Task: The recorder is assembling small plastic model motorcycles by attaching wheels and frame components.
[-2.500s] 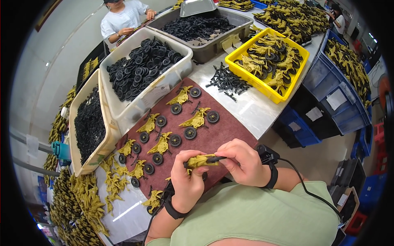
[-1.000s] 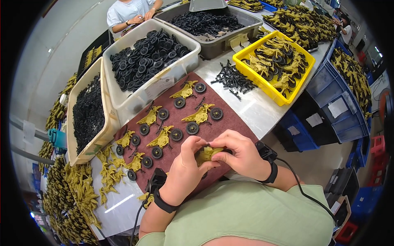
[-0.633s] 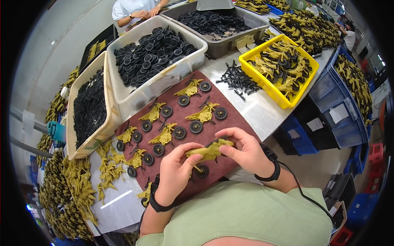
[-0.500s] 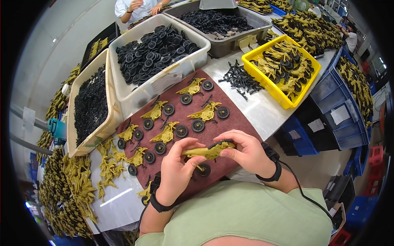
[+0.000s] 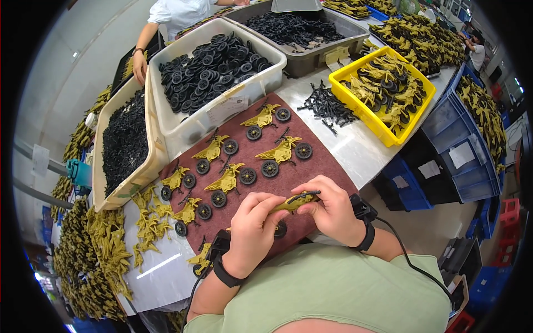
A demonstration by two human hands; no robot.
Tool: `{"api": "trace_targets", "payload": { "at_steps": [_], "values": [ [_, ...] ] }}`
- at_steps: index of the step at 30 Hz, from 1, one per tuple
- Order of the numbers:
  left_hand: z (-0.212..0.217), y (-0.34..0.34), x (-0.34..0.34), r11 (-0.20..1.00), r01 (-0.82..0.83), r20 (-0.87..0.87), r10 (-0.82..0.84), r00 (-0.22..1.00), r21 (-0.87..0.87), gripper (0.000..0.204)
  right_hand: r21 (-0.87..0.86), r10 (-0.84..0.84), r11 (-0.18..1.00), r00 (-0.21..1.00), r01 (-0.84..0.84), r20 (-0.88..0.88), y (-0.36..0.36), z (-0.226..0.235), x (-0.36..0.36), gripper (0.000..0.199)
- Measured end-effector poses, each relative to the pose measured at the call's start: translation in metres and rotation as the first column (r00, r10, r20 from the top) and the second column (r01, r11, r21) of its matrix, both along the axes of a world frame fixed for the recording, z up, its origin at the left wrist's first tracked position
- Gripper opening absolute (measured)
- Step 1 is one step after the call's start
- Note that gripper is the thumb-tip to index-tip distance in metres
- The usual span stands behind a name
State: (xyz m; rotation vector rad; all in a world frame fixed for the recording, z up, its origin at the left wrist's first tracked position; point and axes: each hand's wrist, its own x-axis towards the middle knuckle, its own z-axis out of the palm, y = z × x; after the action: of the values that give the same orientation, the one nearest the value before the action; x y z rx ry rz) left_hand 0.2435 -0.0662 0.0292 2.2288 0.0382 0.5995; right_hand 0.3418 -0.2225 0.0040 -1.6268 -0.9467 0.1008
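Observation:
Between my two hands, above the near edge of a maroon cloth (image 5: 327,183), is a yellow toy motorcycle body (image 5: 290,205) with a slim black part along its upper side. My left hand (image 5: 254,225) pinches its left end. The fingers and thumb of my right hand (image 5: 331,213) close on the right end, by the black part. Much of the body is hidden by my fingers. Beyond my hands, several yellow motorcycle bodies (image 5: 225,180) lie on the cloth, each beside black wheels (image 5: 247,176) and small black parts. Under my left hand, a black wheel (image 5: 280,229) partly shows.
A white bin (image 5: 222,114) of black wheels stands beyond the cloth, with a cream bin (image 5: 152,127) of small black parts to its left. Loose black parts (image 5: 327,105) lie near a yellow tray (image 5: 361,114). Across the table, a co-worker's hand (image 5: 140,67) reaches over the cream bin.
The yellow body has turned in my hands, so its black part shows more. My left hand has moved slightly right. The co-worker's arm has come over the cream bin.

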Motion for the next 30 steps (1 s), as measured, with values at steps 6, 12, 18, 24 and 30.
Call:
{"api": "trace_targets", "payload": {
  "at_steps": [6, 12, 18, 24, 30],
  "values": [
    [0.006, 0.002, 0.002, 0.997, 0.0, -0.137, -0.011, 0.99, -0.076, 0.02, -0.005, -0.052, 0.999, 0.998, 0.053, 0.038, -0.002, 0.003, 0.004, 0.029],
    [0.003, 0.018, -0.001, 0.732, 0.104, -0.143, -0.267, 0.953, -0.674, 0.043, 0.142, 0.177, 0.984, 0.749, -0.111, -0.639, -0.008, 0.009, 0.017, 0.04],
    [0.003, 0.027, 0.0, 0.929, 0.341, 0.006, -0.343, 0.939, -0.143, 0.061, 0.198, 0.263, 0.964, 0.513, -0.179, -0.817, -0.01, 0.012, 0.024, 0.033],
    [-0.001, 0.023, 0.004, 0.946, 0.315, 0.098, -0.322, 0.941, 0.081, 0.038, 0.126, 0.247, 0.952, 0.455, -0.28, -0.855, -0.009, 0.007, 0.023, 0.035],
    [0.009, 0.015, -0.004, 0.981, 0.194, 0.102, -0.19, 0.977, -0.03, 0.033, 0.257, 0.364, 0.929, 0.545, -0.264, -0.755, -0.017, -0.001, 0.021, 0.069]
  ]
}}
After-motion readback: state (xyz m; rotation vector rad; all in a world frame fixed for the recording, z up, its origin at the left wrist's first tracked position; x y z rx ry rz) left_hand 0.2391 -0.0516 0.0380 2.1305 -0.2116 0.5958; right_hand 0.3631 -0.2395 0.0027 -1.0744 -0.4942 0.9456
